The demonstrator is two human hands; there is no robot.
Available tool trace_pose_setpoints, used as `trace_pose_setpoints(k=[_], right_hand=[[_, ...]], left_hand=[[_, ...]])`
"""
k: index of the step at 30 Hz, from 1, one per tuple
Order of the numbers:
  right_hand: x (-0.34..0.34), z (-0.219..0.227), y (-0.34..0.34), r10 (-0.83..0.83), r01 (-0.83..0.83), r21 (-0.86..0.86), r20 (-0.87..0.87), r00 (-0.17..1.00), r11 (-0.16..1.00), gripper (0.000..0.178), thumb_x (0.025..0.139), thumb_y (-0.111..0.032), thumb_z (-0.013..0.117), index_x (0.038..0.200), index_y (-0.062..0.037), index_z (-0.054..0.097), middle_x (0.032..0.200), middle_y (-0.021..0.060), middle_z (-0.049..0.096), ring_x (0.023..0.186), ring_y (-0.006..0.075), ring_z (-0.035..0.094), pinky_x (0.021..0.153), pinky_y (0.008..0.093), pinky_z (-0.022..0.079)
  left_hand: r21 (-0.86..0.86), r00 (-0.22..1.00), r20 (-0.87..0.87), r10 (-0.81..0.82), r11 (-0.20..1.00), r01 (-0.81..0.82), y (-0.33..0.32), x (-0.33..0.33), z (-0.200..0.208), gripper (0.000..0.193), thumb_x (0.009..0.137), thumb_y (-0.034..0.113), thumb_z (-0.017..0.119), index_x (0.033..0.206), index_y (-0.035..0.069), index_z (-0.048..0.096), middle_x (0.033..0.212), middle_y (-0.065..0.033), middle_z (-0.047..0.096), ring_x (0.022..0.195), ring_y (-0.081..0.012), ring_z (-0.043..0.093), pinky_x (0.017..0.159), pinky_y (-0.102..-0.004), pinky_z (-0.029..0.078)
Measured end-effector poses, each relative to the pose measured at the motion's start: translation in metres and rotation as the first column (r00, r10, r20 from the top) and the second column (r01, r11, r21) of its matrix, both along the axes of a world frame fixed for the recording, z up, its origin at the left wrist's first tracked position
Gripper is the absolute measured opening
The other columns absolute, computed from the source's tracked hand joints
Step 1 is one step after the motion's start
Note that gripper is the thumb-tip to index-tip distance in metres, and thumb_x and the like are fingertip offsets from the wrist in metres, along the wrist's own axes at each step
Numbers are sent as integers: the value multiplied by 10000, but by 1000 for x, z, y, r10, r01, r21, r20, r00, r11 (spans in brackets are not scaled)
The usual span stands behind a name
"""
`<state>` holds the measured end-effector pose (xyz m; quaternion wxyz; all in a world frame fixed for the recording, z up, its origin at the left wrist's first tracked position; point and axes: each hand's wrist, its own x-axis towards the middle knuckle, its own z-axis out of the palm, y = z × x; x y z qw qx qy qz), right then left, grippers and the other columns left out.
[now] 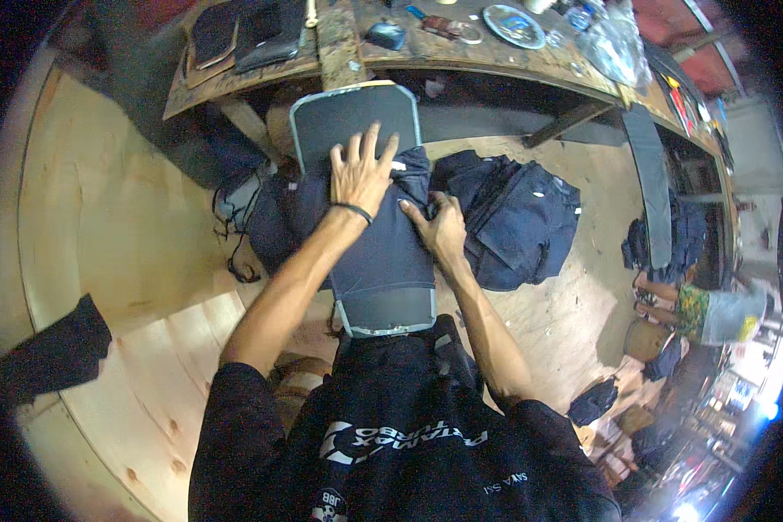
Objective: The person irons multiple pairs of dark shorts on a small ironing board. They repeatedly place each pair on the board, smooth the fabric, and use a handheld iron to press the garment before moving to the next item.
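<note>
A dark navy garment (383, 257) is stretched over a long board (357, 113) with a dark face and pale edges. The board's far and near ends stick out beyond the cloth. My left hand (362, 181) lies on the garment near its far edge, fingers spread and pointing away, with a dark band at the wrist. To its right, my right hand (442, 228) has its thumb on top of the cloth and its fingers curled at the garment's right side, gripping a bunched fold. A small white tag shows by the far edge.
The board's far end meets a worn wooden workbench (461, 59), which carries dark flat pieces, a round tray (514, 26) and plastic bags. A pile of dark garments (522, 222) lies right of the board. Further right are a long dark strip (649, 187) and another person (713, 315).
</note>
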<state>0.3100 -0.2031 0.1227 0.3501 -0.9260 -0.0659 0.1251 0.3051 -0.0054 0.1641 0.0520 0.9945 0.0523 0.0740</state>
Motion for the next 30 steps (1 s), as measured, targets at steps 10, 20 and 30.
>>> trace_pose_setpoints(k=[10, 20, 30], right_hand=[[-73, 34, 13, 874, -947, -27, 392, 285, 321, 1012, 668, -43, 848, 1614, -72, 490, 1690, 123, 449, 1547, 388, 436, 1312, 502, 344], [6, 24, 74, 897, -844, 385, 83, 433, 372, 796, 732, -136, 813, 1502, -34, 639, 1546, 181, 630, 1463, 391, 557, 1245, 502, 406], [-25, 6, 27, 916, -810, 464, -5, 402, 358, 681, 777, -262, 786, 1427, -76, 710, 1531, 179, 645, 1438, 380, 588, 1265, 530, 378]], left_hand=[[-314, 974, 215, 66, 950, 5, 72, 2, -47, 1499, 548, 740, 931, 1751, 237, 193, 1805, -227, 124, 1672, -437, 94, 1303, -729, 12], [-343, 997, 28, 74, 938, -60, 77, 6, -50, 1373, 511, 720, 951, 1690, 314, 376, 1793, -162, 212, 1668, -401, 138, 1294, -754, 29], [-333, 989, 66, 136, 937, -106, 78, 9, -54, 1330, 464, 713, 960, 1636, 327, 464, 1789, -157, 229, 1664, -403, 155, 1290, -763, 31]])
